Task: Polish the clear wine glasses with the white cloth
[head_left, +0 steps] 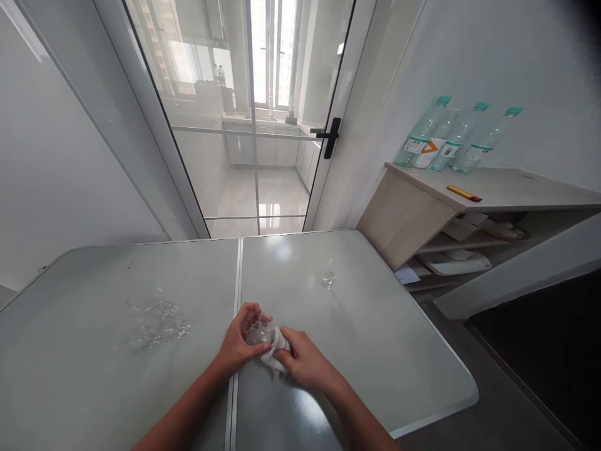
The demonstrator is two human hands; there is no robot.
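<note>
My left hand [236, 342] curls round a small clear, rounded vessel [257, 334], with the thumb along its near side and the fingers on its far side. I cannot tell whether the vessel is glass or plastic. A crumpled white cloth [276, 358] is pinched in my right hand [305, 361], against the right side of the vessel. Both hands are close together, low over the table, just right of its metal seam. Part of the vessel is hidden by the fingers and the cloth.
On the pale table [197, 394], a cluster of clear objects [162, 322] lies left and a small clear piece [329, 280] lies back right. Several green-capped bottles [444, 138] and a yellow-red packet [464, 193] stand or lie on the wooden shelf [408, 207]. Behind is a glass door [282, 181].
</note>
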